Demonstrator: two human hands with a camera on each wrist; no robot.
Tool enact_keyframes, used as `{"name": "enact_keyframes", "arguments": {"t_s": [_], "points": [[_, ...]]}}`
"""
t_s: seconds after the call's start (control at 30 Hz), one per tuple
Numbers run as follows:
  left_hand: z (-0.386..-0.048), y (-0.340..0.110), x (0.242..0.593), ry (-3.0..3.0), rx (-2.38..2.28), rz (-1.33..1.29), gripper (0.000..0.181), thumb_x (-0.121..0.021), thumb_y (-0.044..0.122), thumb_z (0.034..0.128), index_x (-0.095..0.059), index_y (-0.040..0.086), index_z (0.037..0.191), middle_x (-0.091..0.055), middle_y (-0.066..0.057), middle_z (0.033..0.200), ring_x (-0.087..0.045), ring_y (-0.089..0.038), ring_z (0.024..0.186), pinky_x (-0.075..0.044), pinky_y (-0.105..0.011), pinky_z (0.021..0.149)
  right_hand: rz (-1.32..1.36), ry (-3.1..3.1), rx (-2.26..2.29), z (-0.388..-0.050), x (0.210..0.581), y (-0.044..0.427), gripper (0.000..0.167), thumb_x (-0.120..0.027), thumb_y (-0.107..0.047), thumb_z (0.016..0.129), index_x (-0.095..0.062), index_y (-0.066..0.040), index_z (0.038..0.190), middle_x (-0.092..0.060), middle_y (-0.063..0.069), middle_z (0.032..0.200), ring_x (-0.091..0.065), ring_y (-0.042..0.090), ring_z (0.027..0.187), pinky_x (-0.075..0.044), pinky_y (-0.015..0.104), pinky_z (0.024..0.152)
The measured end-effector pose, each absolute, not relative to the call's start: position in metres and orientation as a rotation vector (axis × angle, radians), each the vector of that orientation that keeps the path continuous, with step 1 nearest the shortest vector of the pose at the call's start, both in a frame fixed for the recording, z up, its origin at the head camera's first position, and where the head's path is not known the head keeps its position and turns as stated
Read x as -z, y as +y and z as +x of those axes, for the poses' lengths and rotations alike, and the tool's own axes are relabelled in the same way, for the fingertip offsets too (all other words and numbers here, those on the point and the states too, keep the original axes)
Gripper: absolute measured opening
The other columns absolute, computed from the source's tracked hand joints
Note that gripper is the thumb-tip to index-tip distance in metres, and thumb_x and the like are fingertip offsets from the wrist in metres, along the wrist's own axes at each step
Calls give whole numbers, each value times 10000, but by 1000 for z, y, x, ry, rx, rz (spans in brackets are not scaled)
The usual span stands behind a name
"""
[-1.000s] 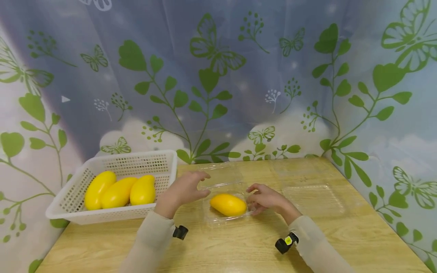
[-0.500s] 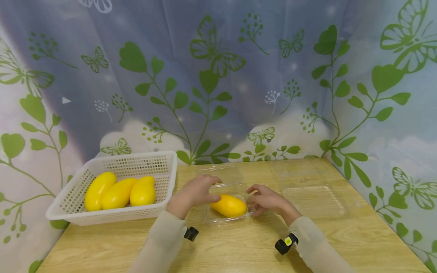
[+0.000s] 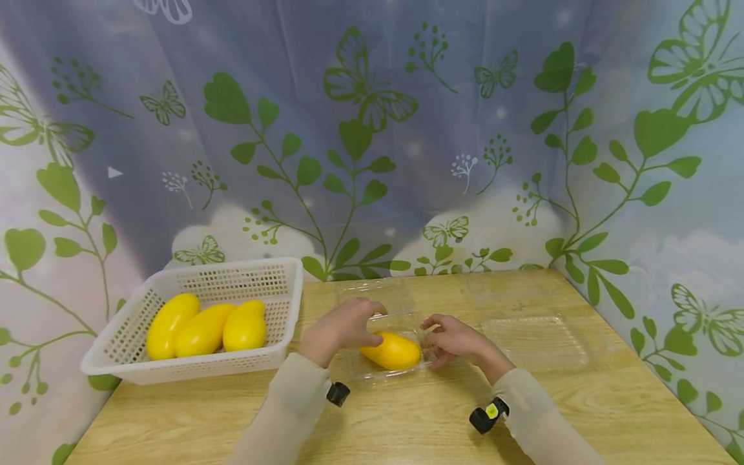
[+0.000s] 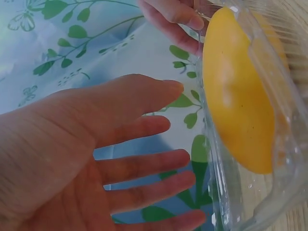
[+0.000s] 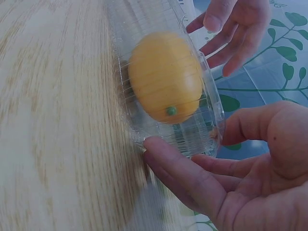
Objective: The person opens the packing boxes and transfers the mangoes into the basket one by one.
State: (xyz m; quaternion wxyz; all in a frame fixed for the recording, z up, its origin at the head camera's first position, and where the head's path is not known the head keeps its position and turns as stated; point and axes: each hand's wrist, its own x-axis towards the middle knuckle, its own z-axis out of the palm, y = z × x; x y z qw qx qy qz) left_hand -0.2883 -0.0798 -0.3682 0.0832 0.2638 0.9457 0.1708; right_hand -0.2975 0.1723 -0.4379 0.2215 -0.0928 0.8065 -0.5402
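Note:
A yellow mango lies inside a clear plastic clamshell box, whose lid is folded back on the table. My right hand holds the box's right end, with thumb and fingers at its rim in the right wrist view. My left hand hovers over the left side of the box. Its fingers are spread and hold nothing in the left wrist view, apart from the mango. The mango's green stem spot faces the right hand.
A white perforated basket with 3 more mangoes stands at the left. Another clear plastic box lies at the right on the wooden table. A leaf-printed curtain rises behind.
My left hand has moved right, from beside the basket to over the left side of the box. My right hand and the mango have stayed in place.

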Motion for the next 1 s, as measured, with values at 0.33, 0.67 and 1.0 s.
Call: {"name": "enact_keyframes", "arguments": {"t_s": [0.33,0.67,1.0], "points": [[-295,-70,372,2741,-460,672,521,-800,157,893,-635,128,1386,-612,-120,1448,-584,-296,1315,-518,-481,1070,-238,2235,1483,-296,437,172,501,-607,-97,998,-425,87,1426,-613,276,1229,-676,214,830,-653,380,737],[-297,-58,370,2715,-301,577,575,-850,166,825,-652,219,1362,-608,-54,1459,-588,-244,1286,-513,-464,1059,-242,2236,1483,-296,438,173,494,-604,-93,999,-426,86,1424,-611,281,1245,-702,251,889,-653,390,745],[-300,-51,373,2681,-269,514,576,-900,222,790,-669,262,1316,-590,-21,1481,-560,-228,1325,-489,-478,1091,-262,2234,1485,-297,438,172,475,-577,-101,1009,-428,87,1418,-630,275,1202,-719,249,887,-654,394,751]]}}
